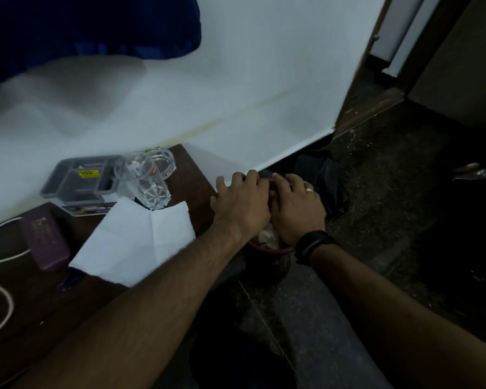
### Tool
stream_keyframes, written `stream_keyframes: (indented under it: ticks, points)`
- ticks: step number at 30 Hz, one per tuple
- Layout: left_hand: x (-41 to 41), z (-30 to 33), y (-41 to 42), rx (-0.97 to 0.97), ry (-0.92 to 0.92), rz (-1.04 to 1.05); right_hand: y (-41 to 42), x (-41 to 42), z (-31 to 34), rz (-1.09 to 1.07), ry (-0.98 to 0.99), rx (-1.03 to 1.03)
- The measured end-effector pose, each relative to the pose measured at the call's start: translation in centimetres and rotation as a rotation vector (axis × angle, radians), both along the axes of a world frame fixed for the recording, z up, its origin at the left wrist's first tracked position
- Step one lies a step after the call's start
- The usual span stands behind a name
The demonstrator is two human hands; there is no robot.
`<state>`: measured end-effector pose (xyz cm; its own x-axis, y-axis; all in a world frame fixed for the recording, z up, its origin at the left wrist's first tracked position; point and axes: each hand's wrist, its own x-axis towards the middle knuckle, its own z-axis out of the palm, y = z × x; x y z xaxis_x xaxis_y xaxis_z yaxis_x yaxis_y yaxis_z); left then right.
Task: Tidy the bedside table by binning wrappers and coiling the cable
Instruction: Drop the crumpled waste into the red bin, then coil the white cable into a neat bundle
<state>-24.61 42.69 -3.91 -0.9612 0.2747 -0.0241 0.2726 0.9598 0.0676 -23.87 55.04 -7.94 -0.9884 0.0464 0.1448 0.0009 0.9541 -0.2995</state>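
My left hand and my right hand are side by side, palms down, over a small dark red bin on the floor beside the bedside table. Pale crumpled rubbish shows in the bin between my wrists. What lies under my fingers is hidden. A white cable runs loose over the table's left end, with a loop near the front edge. A white sheet of paper lies unfolded on the table near my left forearm.
A grey plastic tray, a clear glass and a purple booklet stand on the table. A black bag sits behind the bin against the white wall. Dark speckled floor spreads to the right, toward a wooden door frame.
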Motion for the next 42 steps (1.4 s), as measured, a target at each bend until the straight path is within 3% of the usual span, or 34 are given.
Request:
stream_keyframes:
  ticks: [11, 18, 28, 42]
  points:
    - [5.4, 6.5, -5.8, 0.03, 0.116, 0.119, -5.0, 4.3, 7.3, 0.087, 0.087, -0.027]
    - [9.9, 8.3, -12.4, 0.028, 0.106, 0.23, -11.7, 6.8, 8.7, 0.22, 0.113, -0.017]
    - [16.5, 7.5, -23.4, 0.018, 0.124, 0.45, -22.9, 11.2, 8.9, 0.392, 0.106, -0.05]
    - [21.4, 2.1, -33.2, 0.22, 0.132, 0.768, -34.3, 14.0, 4.2, 0.555, 0.033, -0.171]
